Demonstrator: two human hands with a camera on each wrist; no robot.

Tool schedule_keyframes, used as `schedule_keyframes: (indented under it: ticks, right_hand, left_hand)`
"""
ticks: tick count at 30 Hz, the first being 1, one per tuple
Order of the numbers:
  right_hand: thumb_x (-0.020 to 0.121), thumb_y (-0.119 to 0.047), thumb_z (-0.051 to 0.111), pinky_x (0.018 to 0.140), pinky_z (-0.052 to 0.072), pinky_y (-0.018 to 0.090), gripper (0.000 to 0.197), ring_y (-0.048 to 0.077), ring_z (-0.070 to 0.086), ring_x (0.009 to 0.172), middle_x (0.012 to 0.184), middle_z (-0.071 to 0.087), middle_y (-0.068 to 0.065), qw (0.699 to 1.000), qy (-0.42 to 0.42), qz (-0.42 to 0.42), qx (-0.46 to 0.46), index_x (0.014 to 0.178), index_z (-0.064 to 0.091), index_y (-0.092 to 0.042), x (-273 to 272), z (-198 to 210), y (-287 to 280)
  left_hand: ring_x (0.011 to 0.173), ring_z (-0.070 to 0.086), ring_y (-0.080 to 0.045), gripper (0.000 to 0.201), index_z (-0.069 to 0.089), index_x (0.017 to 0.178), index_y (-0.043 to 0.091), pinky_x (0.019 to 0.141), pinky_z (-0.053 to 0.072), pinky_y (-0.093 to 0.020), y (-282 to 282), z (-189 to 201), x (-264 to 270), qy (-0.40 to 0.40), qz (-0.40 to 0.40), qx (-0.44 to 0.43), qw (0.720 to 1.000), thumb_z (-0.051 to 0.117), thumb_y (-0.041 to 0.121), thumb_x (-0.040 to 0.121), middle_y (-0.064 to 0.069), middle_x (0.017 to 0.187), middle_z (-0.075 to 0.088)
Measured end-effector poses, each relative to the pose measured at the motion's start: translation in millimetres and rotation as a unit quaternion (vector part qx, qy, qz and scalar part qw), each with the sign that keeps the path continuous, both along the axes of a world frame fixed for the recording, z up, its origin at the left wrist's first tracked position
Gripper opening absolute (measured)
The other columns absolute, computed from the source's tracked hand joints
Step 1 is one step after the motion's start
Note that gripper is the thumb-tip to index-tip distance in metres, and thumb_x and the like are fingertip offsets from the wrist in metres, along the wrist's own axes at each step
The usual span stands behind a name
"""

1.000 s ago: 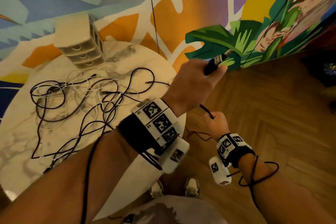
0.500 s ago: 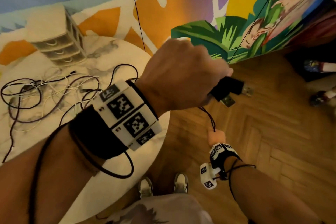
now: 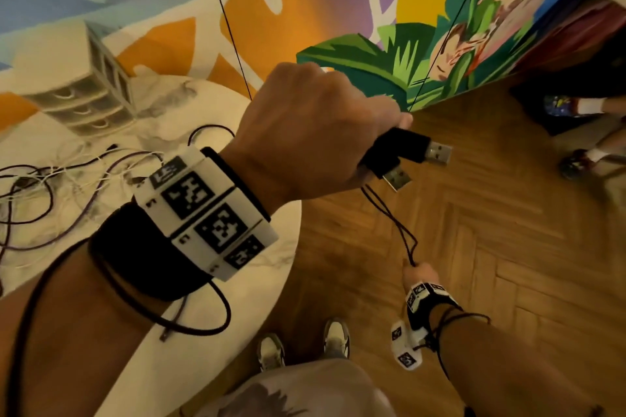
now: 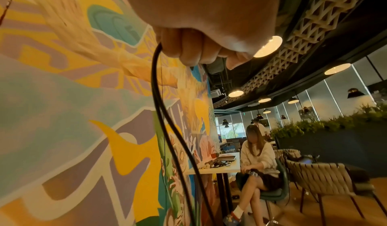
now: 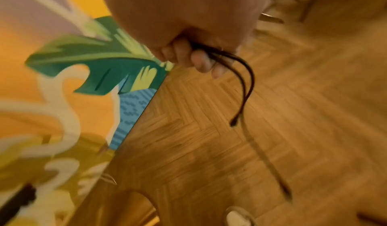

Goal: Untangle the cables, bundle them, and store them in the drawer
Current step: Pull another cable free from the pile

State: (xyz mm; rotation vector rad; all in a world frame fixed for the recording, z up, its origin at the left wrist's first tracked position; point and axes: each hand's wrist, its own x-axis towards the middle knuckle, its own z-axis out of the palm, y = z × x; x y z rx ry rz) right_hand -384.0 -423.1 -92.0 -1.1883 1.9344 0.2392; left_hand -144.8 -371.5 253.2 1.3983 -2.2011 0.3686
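My left hand (image 3: 321, 132) is raised in front of the head camera and grips two black USB plugs (image 3: 403, 152) whose metal tips point right. From them a doubled black cable (image 3: 396, 223) runs down to my right hand (image 3: 420, 272), which is fisted round the strands over the floor. The left wrist view shows the left hand's fingers (image 4: 188, 50) curled round the cable (image 4: 159, 97). In the right wrist view, curled fingers (image 5: 199, 62) hold the strands (image 5: 243, 80). A tangle of dark and white cables (image 3: 50, 186) lies on the marble table (image 3: 288, 247). The white drawer unit (image 3: 78, 91) stands at the table's back.
A dark cord (image 3: 189, 325) loops around my left forearm. A painted wall (image 3: 305, 10) rises behind the table, and two thin black cords hang along it. Wood floor (image 3: 491, 247) lies to the right. Another person's feet (image 3: 576, 159) are at far right; someone sits at a table (image 4: 257, 160).
My left hand rose toward the camera and turned the USB plugs to point right. My right hand slid down the doubled cable, stretching it between the hands.
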Motion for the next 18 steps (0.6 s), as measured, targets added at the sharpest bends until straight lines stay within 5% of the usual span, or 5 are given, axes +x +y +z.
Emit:
schedule_keyframes:
  ticks: [6,11,13,16,18]
  right_hand:
    - [0.090,-0.027,0.057,0.096,0.047,0.036,0.040,0.031,0.056,0.112,0.124,0.058,0.012,0.976,0.000,0.213,0.053,0.126,0.054,-0.010,0.4,-29.4,-3.1]
    - [0.088,-0.010,0.057,0.088,0.042,0.023,0.038,0.026,0.054,0.117,0.127,0.056,0.006,0.960,-0.183,0.196,-0.075,0.125,0.054,-0.017,40.8,22.5,-9.3]
    - [0.086,-0.006,0.054,0.080,0.043,0.020,0.033,0.023,0.057,0.113,0.116,0.061,0.000,0.930,-0.307,0.151,-0.132,0.114,0.057,-0.022,62.2,73.4,-6.0]
    - [0.077,-0.008,0.054,0.074,0.050,0.022,0.043,0.012,0.061,0.104,0.111,0.062,-0.006,0.847,-0.505,0.129,-0.102,0.117,0.054,-0.020,93.5,151.5,11.9]
    - [0.085,0.000,0.053,0.080,0.050,0.025,0.042,0.014,0.061,0.103,0.115,0.060,0.001,0.809,-0.570,0.128,-0.062,0.123,0.049,-0.017,106.5,182.4,23.3]
  left_hand:
    - [0.040,0.029,-0.004,0.035,0.041,0.058,0.032,0.045,0.025,-0.020,-4.7,-7.1,-14.8,0.224,-0.038,0.082,0.970,0.056,0.023,0.087,0.016,0.046,0.031]
    - [0.041,0.025,-0.005,0.052,0.031,0.049,0.029,0.046,0.022,-0.016,-4.5,-49.6,-29.8,0.427,-0.005,0.218,0.878,0.053,0.019,0.095,0.011,0.040,0.029]
    - [0.040,0.026,-0.007,0.053,0.034,0.046,0.024,0.047,0.024,-0.020,-0.7,-70.7,-30.7,0.482,0.042,0.283,0.828,0.053,0.021,0.095,0.010,0.039,0.031]
    - [0.045,0.045,-0.011,0.048,0.048,0.048,0.012,0.052,0.038,-0.029,8.7,-99.3,-28.1,0.551,0.100,0.329,0.760,0.054,0.023,0.095,0.003,0.043,0.046]
    - [0.055,0.052,-0.007,0.041,0.054,0.058,0.008,0.060,0.042,-0.025,14.5,-114.5,-27.8,0.547,0.131,0.342,0.753,0.055,0.029,0.093,-0.002,0.053,0.053]
